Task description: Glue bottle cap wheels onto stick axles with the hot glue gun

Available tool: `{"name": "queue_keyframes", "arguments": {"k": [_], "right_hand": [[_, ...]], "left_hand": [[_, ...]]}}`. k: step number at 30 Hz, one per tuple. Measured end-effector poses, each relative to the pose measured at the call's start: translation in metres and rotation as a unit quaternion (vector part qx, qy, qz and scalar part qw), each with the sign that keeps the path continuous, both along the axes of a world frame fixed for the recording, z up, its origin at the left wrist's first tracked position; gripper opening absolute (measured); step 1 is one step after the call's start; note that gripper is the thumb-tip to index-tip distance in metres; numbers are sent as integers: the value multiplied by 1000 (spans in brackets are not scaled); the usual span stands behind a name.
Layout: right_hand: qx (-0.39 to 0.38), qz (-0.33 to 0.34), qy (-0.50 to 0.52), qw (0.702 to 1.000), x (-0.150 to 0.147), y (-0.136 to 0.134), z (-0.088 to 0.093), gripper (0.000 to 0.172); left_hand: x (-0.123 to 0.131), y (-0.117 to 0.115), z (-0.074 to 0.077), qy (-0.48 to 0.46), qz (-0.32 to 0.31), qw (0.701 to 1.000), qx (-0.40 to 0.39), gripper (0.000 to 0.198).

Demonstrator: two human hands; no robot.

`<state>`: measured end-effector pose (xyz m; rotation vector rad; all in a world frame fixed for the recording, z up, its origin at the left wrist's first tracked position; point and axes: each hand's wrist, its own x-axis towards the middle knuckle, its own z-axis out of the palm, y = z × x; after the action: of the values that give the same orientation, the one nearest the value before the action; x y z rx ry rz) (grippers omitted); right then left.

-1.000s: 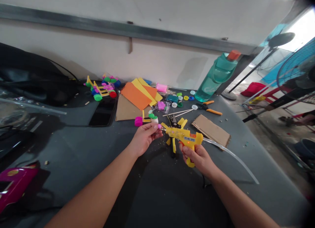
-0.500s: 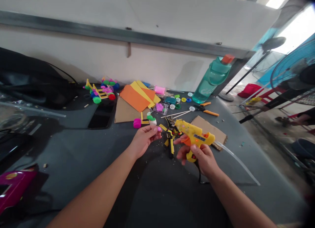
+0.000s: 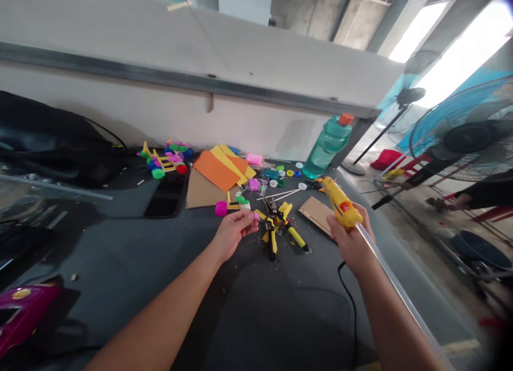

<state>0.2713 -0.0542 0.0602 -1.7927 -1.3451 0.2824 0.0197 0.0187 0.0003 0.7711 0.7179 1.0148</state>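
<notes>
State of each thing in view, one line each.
left hand, pinching small pink piece
right hand, gripping yellow glue gun
yellow glue gun, tilted, nozzle forward
clear glue stick, protruding from gun's rear
teal water bottle, upright, capped
phone, flat, screen dark
yellow-handled pliers, lying on table

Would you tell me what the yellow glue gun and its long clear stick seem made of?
The yellow glue gun looks like glossy moulded plastic, from its smooth shine. The long clear glue stick seems translucent hot-melt resin, passing light; exact material unclear.
</notes>
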Motion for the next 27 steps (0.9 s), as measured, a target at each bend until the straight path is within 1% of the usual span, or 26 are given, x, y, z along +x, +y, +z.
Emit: {"name": "queue_keyframes", "arguments": {"k": [2, 5, 7, 9, 11, 13, 17, 21, 24, 27], "right_hand": [[-35, -62, -50, 996, 19, 8, -8, 49], [-111, -98, -141, 979, 46, 13, -24, 44], [-159, -79, -200, 964, 58, 13, -36, 46], [-210, -82, -227, 947, 63, 10, -46, 41], [-233, -90, -250, 936, 63, 7, -53, 40], [-233, -95, -279, 927, 60, 4, -58, 39], [-199, -82, -357, 909, 55, -1, -62, 34], [-186, -74, -415, 888, 55, -5, -66, 36], [-196, -81, -439, 873, 59, -3, -68, 39], [-198, -84, -451, 866, 65, 0, -69, 39]], "left_hand": [[0, -2, 2, 10, 2, 1000, 11, 20], [0, -4, 9, 4, 6, 1000, 26, 21], [-1, -5, 14, -2, 17, 999, 36, 21], [-2, -5, 19, -1, 38, 998, 51, 21], [-4, -4, 25, 5, 67, 995, 70, 21], [-6, -4, 30, 13, 100, 991, 86, 22], [-13, -1, 43, 7, 161, 982, 102, 23], [-25, 6, 54, 24, 218, 969, 114, 24], [-36, 14, 54, 27, 264, 956, 126, 26], [-46, 21, 45, 39, 296, 945, 130, 28]]}}
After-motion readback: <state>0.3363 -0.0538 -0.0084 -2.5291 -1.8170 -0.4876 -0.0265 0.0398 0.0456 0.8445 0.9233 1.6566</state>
